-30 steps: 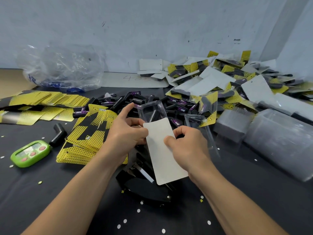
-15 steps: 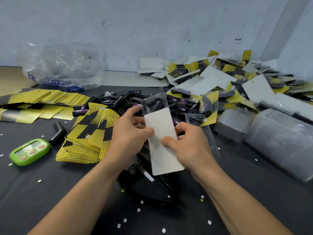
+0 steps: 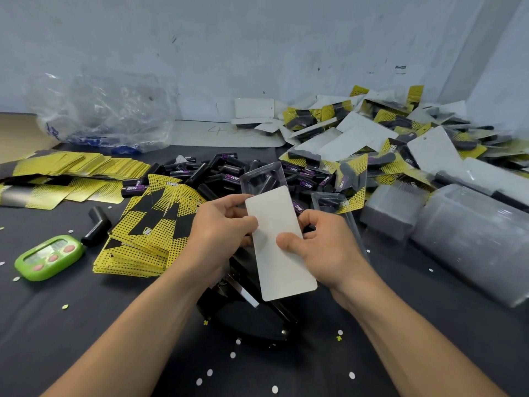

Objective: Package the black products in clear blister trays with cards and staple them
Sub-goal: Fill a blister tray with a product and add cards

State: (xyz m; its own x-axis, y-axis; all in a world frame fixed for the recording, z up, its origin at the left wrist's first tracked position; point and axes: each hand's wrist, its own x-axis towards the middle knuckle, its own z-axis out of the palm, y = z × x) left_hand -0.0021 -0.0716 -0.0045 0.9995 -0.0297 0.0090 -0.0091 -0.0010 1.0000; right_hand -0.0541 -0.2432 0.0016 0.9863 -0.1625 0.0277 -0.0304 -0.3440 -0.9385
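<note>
Head view, black products labelled TAPER, white card

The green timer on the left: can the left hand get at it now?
Probably not at once: the left hand pinches the white card together with the right hand. Once it lets go, the way to the green timer looks free; only the flat yellow cards lie between.

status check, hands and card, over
Left hand and right hand both grip the card, white back up. Tray behind it. Stapler below, nothing blocking.
</note>
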